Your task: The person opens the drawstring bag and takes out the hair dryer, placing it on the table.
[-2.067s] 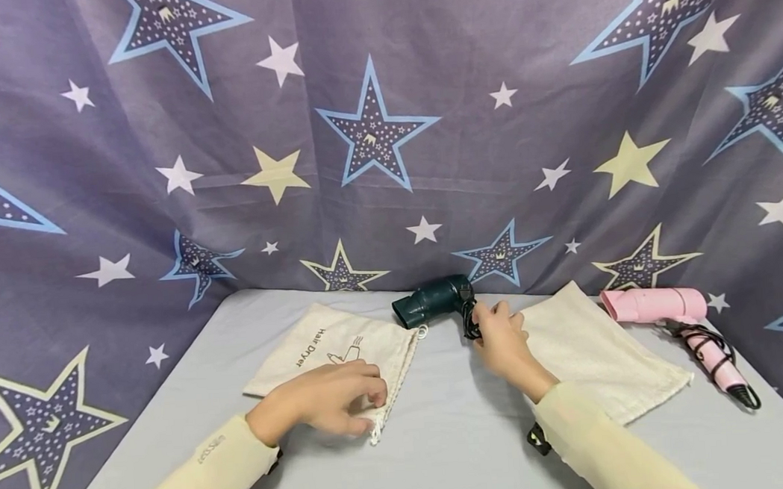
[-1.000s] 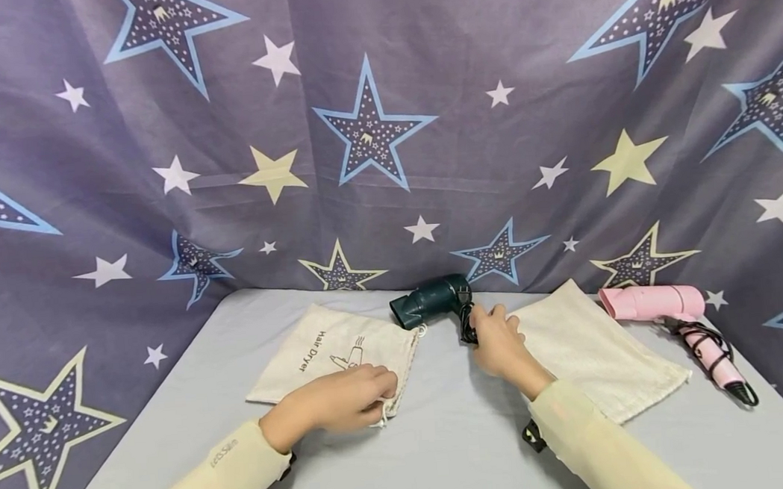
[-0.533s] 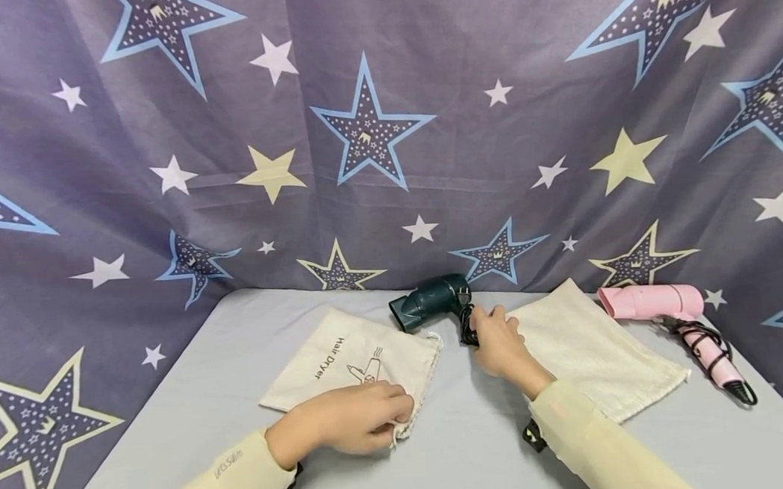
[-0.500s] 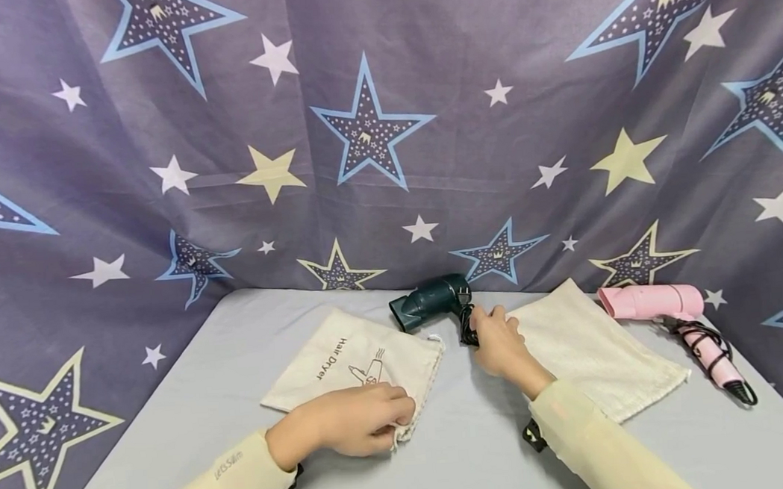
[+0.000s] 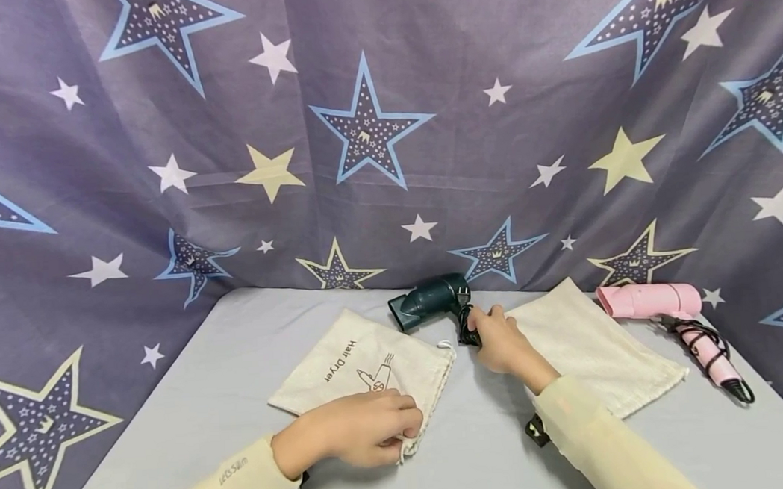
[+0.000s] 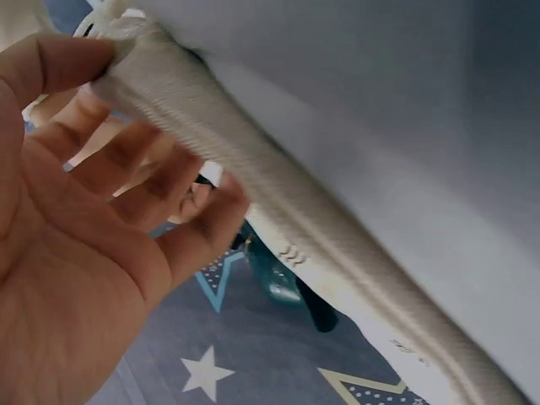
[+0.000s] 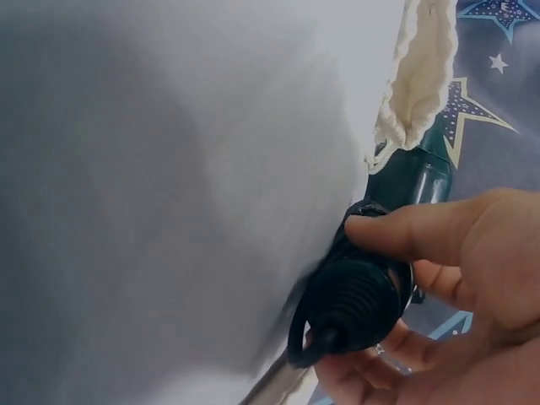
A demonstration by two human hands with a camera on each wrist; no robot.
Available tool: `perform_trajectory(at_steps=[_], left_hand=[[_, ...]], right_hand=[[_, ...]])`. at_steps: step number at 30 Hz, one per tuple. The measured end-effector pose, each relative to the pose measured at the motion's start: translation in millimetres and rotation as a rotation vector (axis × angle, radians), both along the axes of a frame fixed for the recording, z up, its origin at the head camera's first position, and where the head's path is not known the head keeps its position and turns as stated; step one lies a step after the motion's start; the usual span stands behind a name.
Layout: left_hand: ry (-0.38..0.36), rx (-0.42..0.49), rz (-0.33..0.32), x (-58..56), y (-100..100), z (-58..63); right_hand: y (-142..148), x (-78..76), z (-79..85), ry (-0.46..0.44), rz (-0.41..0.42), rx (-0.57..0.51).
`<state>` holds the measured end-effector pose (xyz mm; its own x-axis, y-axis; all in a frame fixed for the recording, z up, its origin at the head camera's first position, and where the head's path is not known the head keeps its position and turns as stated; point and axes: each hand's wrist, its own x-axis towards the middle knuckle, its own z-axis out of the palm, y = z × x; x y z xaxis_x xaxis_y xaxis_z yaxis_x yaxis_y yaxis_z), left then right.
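Observation:
My left hand (image 5: 369, 427) pinches the near corner of a cream drawstring bag (image 5: 328, 372) printed "Hair Dryer". In the left wrist view, thumb and index finger nip the hem of the bag (image 6: 194, 110) close to its cord, the other fingers lying beside the cloth. A dark green hair dryer (image 5: 431, 299) lies beyond the bag's mouth, nozzle to the left. My right hand (image 5: 505, 342) grips its handle, which is wrapped in black cord (image 5: 467, 326). The right wrist view shows thumb and fingers around the handle's end (image 7: 354, 304).
A second cream bag (image 5: 593, 352) lies flat under and beyond the right forearm. Farther right is a pink hair dryer (image 5: 651, 301) with black cord around its handle. A star-patterned curtain (image 5: 377, 223) hangs behind and beside the grey-white table (image 5: 194, 428).
My left hand has come down onto the bag's corner, pinched it and drawn the bag rightward and nearer, its mouth now close to the green hair dryer. The right hand has hardly moved.

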<state>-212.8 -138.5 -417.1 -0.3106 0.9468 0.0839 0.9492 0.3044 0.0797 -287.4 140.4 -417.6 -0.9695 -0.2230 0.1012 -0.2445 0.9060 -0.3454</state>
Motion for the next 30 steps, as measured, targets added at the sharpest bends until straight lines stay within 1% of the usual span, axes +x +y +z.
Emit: perform_trajectory(at_steps=[5,10,12,14,16,19,25,30], left_hand=[[-0.003,-0.053,0.03,3.9,1,3.2],[-0.066,-0.099,0.062,3.6,2,7.9],[-0.095,-0.1,0.072,2.0,2,9.3],[-0.104,-0.084,0.08,-0.5,3,9.9],[-0.101,-0.062,0.091,-3.3,2,10.1],[-0.07,-0.028,0.117,-6.4,1,10.7],[-0.054,-0.004,0.186,-8.9,0,14.2],[-0.018,0.014,0.213,-9.9,3,17.4]], right_hand=[[6,0.9,4.7,-0.025,0.032,-0.005],[17,5.2,10.1,-0.025,0.104,-0.048],[20,7.4,12.1,-0.026,0.122,-0.056],[24,9.7,14.2,-0.024,0.141,-0.055],[26,12.1,16.1,-0.025,0.156,-0.05],[28,17.0,18.5,0.0,0.184,-0.039],[36,29.2,19.2,0.098,0.239,-0.02],[42,42.2,14.1,0.154,0.277,-0.011]])
